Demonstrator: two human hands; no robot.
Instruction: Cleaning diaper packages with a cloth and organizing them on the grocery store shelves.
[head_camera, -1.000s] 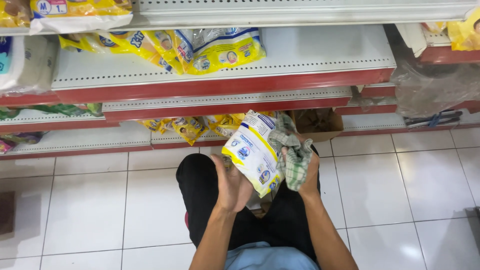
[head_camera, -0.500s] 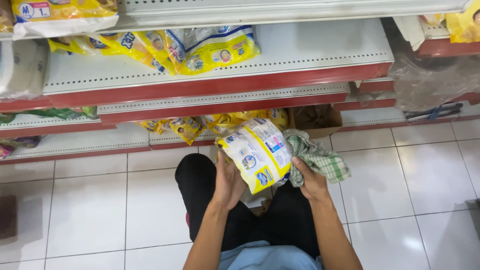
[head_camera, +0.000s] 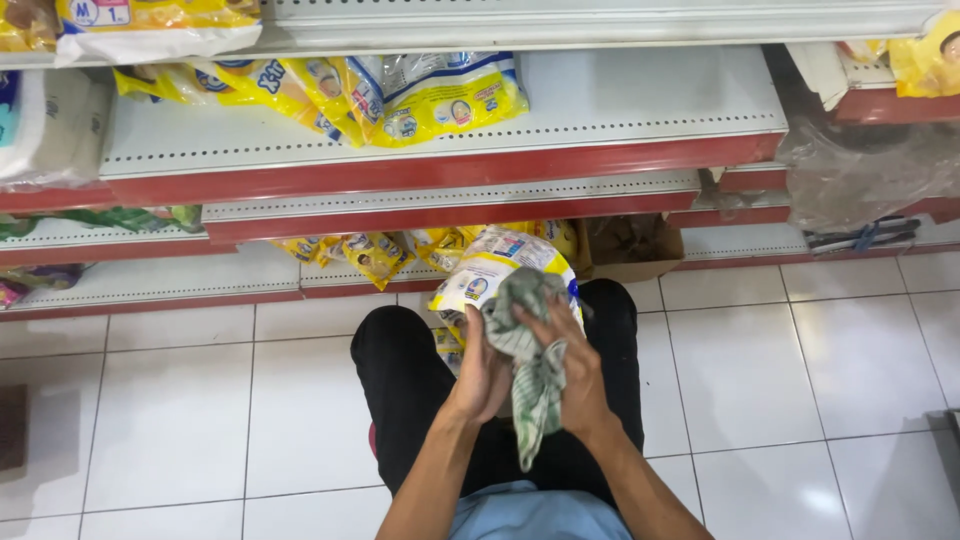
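A yellow and white pack (head_camera: 497, 272) is held above the person's knees, in front of the bottom shelf (head_camera: 160, 275). The left hand (head_camera: 482, 372) grips its lower left side with fingers curled around it. The right hand (head_camera: 570, 370) presses a green and white checked cloth (head_camera: 535, 360) against the face of the pack, fingers closed over the cloth, whose loose end hangs down between the wrists. Similar yellow packs (head_camera: 375, 252) lie at the front edge of the bottom shelf just behind, and more packs (head_camera: 400, 95) rest on the shelf above. White floor tiles (head_camera: 160, 420) spread on both sides.
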